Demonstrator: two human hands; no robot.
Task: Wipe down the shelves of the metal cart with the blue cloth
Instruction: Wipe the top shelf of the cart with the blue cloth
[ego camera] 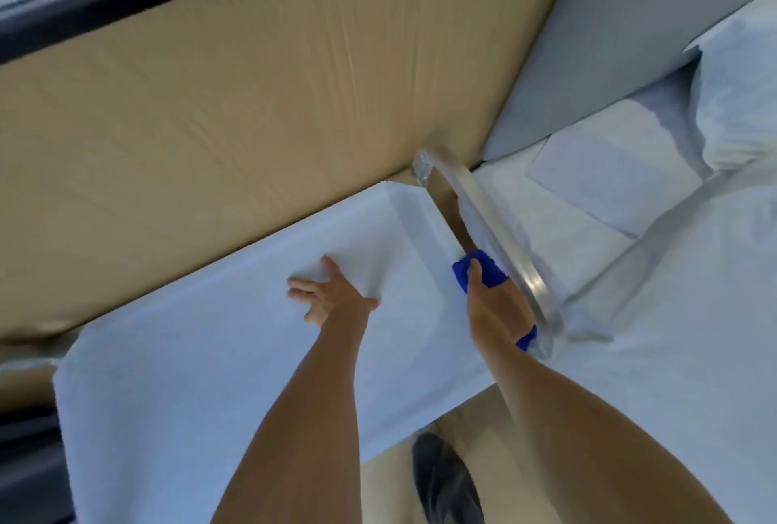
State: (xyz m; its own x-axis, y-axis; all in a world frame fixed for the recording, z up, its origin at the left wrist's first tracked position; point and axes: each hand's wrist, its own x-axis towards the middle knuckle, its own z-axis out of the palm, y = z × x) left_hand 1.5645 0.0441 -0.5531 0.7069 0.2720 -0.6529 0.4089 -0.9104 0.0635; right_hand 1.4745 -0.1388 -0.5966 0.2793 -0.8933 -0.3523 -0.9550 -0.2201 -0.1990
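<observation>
Blue cloth [479, 273] in right hand [496, 307] grip | left hand [332, 296] flat on shelf [210, 355]

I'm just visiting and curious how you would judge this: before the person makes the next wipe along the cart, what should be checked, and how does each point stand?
1. Blue cloth gripped by the right hand: ok.
2. Cloth pressed on the raised end edge of the top shelf, beside the handle: ok.
3. Left hand resting flat on the shelf, steadying it: ok.
4. Shelf surface free of objects: ok.
5. Lower shelves reachable: cannot tell, hidden.
6. Shoe away from the wheels: cannot tell.
</observation>
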